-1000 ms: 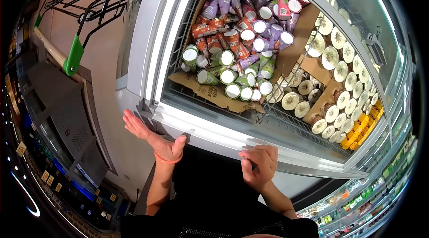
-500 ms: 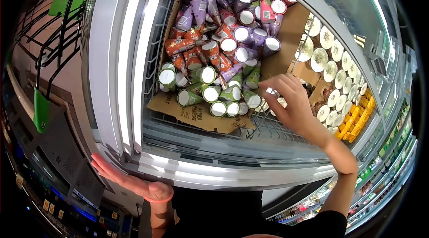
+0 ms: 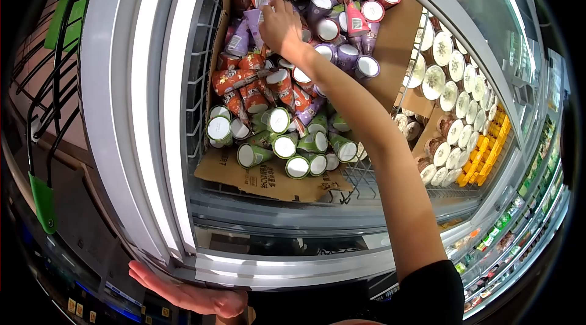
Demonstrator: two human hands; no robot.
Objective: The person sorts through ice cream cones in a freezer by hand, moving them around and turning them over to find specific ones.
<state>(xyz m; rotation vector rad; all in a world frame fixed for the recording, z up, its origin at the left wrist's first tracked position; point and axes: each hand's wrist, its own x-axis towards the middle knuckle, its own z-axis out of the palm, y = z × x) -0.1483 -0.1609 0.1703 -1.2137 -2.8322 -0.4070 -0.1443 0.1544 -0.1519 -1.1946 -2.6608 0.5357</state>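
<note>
My right hand (image 3: pixel 281 27) reaches into a cardboard box (image 3: pixel 268 173) of wrapped ice cream cones inside the freezer. Its fingers are bent downward and apart, right beside a purple ice cream cone (image 3: pixel 253 23); the fingertips are partly hidden, so firm contact cannot be made out. Around the hand lie orange-red cones (image 3: pixel 282 85), green cones (image 3: pixel 284 145) and pinkish-red cones (image 3: pixel 356 18), many with white round lids facing up. My left hand (image 3: pixel 186 291) is open with fingers stretched out, resting at the freezer's front corner and holding nothing.
The freezer frame (image 3: pixel 162 111) rises along the left, with a wire basket wall (image 3: pixel 196 90) inside it. To the right stand several lidded cups (image 3: pixel 447 96) and a yellow plastic basket (image 3: pixel 486 153). A black wire cart with a green handle (image 3: pixel 43 203) is at far left.
My right hand has moved from the right side of the box up and left, over the purple cones. The left hand stays stretched out at the freezer's edge; the view has shifted slightly.
</note>
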